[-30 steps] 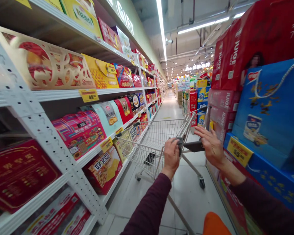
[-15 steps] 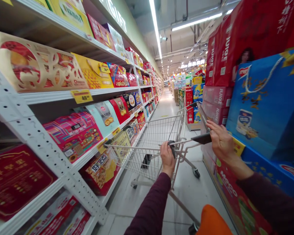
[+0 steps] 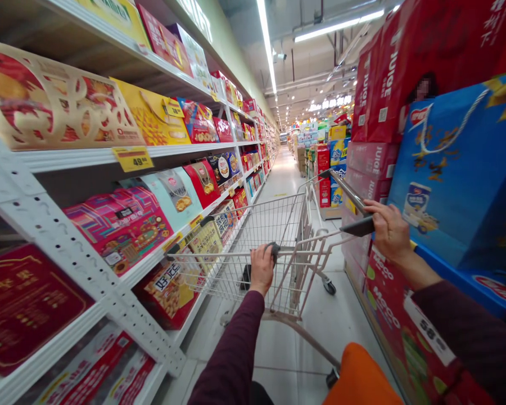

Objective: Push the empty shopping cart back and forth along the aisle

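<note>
Supermarket aisle shelves (image 3: 67, 160) of gift boxes (image 3: 122, 225) run alongside; the left grip (image 3: 261, 270) is clenched on the shopping cart (image 3: 270, 225) rim, the right grip (image 3: 390, 230) around its handle (image 3: 349, 194).

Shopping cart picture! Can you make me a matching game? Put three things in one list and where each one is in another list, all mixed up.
Things:
1. left hand
2. yellow price tag
3. blue gift box

Places:
A. on the shelf edge
B. on the shopping cart's top rail
C. beside the tall red boxes

Pairs: 1-B, 2-A, 3-C
</note>
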`<state>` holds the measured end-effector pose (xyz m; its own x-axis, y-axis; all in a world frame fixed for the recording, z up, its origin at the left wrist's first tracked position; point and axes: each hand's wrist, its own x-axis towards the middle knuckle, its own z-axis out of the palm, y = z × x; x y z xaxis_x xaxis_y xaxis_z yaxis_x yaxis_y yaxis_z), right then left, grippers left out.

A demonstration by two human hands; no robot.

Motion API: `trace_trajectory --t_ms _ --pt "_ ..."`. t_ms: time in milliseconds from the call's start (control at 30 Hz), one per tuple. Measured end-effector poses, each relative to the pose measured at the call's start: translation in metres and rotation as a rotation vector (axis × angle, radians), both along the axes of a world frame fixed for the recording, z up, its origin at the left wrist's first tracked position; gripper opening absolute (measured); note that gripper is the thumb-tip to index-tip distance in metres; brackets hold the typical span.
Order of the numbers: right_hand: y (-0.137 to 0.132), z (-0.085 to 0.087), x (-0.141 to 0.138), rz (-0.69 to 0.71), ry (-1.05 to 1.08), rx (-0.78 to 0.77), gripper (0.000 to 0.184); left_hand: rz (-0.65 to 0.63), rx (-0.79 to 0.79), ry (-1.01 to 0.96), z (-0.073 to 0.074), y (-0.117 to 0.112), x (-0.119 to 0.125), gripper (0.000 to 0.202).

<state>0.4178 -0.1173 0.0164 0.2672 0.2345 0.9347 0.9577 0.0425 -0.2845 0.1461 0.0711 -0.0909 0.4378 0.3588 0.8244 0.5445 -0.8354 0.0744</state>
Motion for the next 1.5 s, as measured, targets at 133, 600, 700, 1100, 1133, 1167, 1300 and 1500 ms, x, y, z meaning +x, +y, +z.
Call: trace_trajectory --t_ms 133,600,700,1100,1133,1167,1300,1500 --pt "0.006 0.005 -0.023 -0.128 -0.132 -0.004 0.027 -0.114 0.03 0.013 0.003 -0.017 0.028 0.028" --pt "0.029 -0.015 -0.055 -0.006 -0.36 -0.335 0.029 0.086 -0.09 0.034 0.001 0.026 -0.043 0.027" --pt "0.034 -0.011 -0.064 -0.053 -0.291 -0.349 0.03 0.034 -0.079 0.023 0.001 0.013 -0.016 0.026" --pt "0.066 -0.059 -0.116 0.086 -0.502 -0.507 0.037 0.086 -0.043 0.037 -0.001 0.038 -0.057 0.028" --pt "0.066 -0.059 -0.112 0.084 -0.518 -0.506 0.037 0.133 -0.065 0.031 -0.002 0.045 -0.067 0.028" --pt "0.066 -0.059 -0.109 0.081 -0.527 -0.506 0.038 0.162 -0.082 0.032 -0.003 0.049 -0.072 0.028" --pt "0.069 -0.058 -0.1 0.066 -0.525 -0.541 0.04 0.162 -0.089 0.033 -0.008 0.047 -0.054 0.028" --pt "0.072 -0.055 -0.083 0.03 -0.46 -0.584 0.036 0.1 -0.079 0.064 -0.007 0.04 -0.027 0.029"
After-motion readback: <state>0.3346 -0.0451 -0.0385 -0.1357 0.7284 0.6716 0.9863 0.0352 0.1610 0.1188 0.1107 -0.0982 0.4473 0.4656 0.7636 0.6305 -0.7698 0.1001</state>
